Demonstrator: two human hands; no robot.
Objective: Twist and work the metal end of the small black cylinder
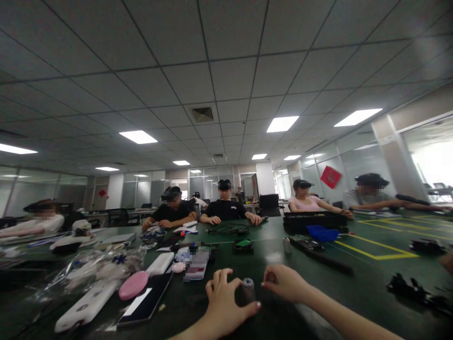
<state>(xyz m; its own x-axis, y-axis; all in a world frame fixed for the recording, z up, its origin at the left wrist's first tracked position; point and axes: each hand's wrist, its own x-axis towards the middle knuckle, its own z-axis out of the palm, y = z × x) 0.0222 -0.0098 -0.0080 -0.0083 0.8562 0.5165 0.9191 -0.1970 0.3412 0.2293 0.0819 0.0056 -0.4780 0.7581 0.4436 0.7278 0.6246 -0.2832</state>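
Observation:
In the lower middle, my left hand (224,302) curves around a small grey cylinder (248,284) with a pale round top. Its index finger lies along the cylinder's left side and the thumb crosses in front of the base; the other fingers are raised and bent. Just to the right, my right hand (285,282) comes in from the right edge with thumb and fingertips pinched together. It is apart from the cylinder, and anything between its fingertips is too small or hidden to make out.
Left of my hands lie a dark tablet-like slab (146,302), a pink disc (133,285), a white elongated device (87,307) and plastic bags. Ahead stand another small cylinder (286,244) and a blue tray (322,233). Dark parts (406,288) lie right. Several people sit around the green table.

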